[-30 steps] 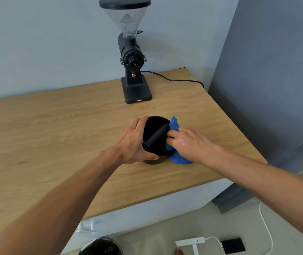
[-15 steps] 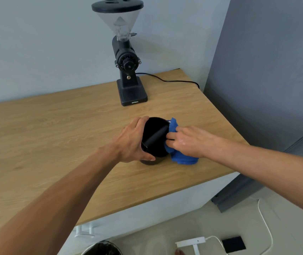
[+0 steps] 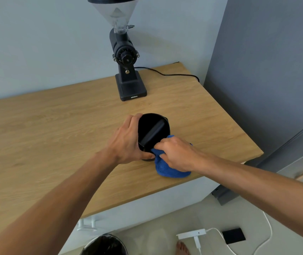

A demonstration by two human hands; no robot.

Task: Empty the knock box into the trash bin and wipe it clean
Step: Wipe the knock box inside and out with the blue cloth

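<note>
The black round knock box (image 3: 151, 126) with its crossbar stands on the wooden table (image 3: 55, 137) near the front edge. My left hand (image 3: 126, 142) wraps around its left side and holds it steady. My right hand (image 3: 178, 153) grips a blue cloth (image 3: 167, 168) and presses it against the box's near right rim. Part of the cloth hangs down outside the box onto the table. The trash bin (image 3: 104, 245), lined with a black bag, is on the floor below the table edge.
A black coffee grinder (image 3: 126, 57) with a clear hopper stands at the back of the table, its cord (image 3: 169, 74) trailing right. A grey wall (image 3: 266, 70) bounds the right side. On the floor lie a white power strip (image 3: 193, 234) and a black device (image 3: 233, 235).
My right hand has slid the blue cloth from the box's far right side round to its near right rim. My left hand keeps its hold on the box.
</note>
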